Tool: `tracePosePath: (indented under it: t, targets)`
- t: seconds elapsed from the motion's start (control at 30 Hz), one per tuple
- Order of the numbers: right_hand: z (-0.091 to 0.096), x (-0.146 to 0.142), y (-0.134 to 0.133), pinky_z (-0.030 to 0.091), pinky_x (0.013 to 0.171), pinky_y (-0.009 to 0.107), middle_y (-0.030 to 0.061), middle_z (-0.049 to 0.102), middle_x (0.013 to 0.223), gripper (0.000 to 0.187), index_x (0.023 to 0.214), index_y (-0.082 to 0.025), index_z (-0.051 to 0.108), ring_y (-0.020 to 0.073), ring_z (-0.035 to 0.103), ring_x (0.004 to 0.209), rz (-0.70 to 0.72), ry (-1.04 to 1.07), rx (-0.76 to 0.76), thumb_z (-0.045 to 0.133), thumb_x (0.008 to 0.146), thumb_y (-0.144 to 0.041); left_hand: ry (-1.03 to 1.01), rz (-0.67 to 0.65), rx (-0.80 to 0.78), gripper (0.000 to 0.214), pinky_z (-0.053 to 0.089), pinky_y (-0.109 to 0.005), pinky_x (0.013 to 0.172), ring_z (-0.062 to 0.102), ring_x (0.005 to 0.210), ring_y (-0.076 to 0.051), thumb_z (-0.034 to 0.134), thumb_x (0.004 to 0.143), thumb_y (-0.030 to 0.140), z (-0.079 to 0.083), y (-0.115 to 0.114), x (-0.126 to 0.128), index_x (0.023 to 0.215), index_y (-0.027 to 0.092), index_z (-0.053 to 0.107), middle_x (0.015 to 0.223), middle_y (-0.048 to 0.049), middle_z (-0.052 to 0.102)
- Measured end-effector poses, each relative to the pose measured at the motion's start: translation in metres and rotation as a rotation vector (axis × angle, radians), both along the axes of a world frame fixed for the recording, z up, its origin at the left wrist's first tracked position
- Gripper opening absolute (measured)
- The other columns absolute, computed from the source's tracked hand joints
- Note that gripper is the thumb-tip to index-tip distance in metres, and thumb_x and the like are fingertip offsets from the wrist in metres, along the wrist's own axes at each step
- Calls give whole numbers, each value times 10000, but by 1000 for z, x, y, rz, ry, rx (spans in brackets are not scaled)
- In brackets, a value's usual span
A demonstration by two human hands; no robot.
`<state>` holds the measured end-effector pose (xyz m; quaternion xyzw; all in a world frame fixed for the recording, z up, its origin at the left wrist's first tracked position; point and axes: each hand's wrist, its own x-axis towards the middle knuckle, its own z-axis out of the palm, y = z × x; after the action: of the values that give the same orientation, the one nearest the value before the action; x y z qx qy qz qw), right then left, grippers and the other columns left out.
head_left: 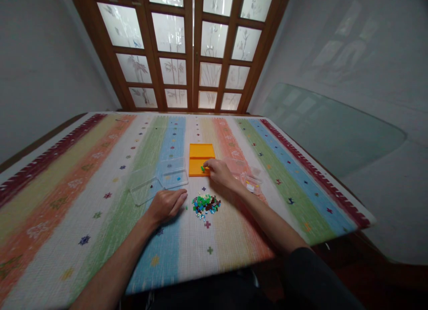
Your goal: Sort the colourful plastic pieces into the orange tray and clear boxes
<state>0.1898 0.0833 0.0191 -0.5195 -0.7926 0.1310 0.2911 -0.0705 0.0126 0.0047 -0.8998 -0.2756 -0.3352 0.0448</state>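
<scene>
The right hand [218, 168] pinched a green piece [202, 169] at an orange tray [200, 149]; the left hand [166, 205], grip unclear, rested beside a multicoloured pile [205, 204].

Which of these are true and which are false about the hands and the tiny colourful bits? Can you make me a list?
1. The right hand is over the orange tray. True.
2. The left hand is touching the orange tray. False: it is left of the pile of small pieces, away from the tray.
3. A green piece is at the right hand's fingertips. True.
4. The pile is all red. False: it has green, blue and brown in it.
</scene>
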Motion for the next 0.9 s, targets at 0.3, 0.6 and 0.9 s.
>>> tracePosePath:
  t: [0.3, 0.6, 0.9]
  targets:
    - [13, 16, -16, 483, 944, 393, 92, 729, 1044, 380, 969, -192, 730, 240, 639, 1026, 76, -6, 101, 538, 770, 67, 11, -5, -37, 331, 542, -268, 545, 686, 546, -167, 359, 1070, 262, 0, 0, -1, 994, 149, 661, 726, -51, 739]
    - [18, 28, -64, 508, 817, 331, 80, 690, 984, 177, 1051, -174, 731, 188, 631, 886, 509, -29, -113, 617, 918, -148, 0, -17, -40, 319, 527, -256, 535, 685, 544, -160, 368, 1066, 256, 0, -1, 2, 965, 160, 655, 725, -50, 741]
    - [2, 16, -78, 487, 798, 297, 83, 681, 964, 133, 1024, -169, 751, 176, 613, 872, 551, -145, -172, 645, 945, -155, 15, -1, -31, 352, 508, -257, 523, 674, 534, -157, 335, 1074, 274, -3, 0, 1, 950, 167, 647, 708, -44, 730]
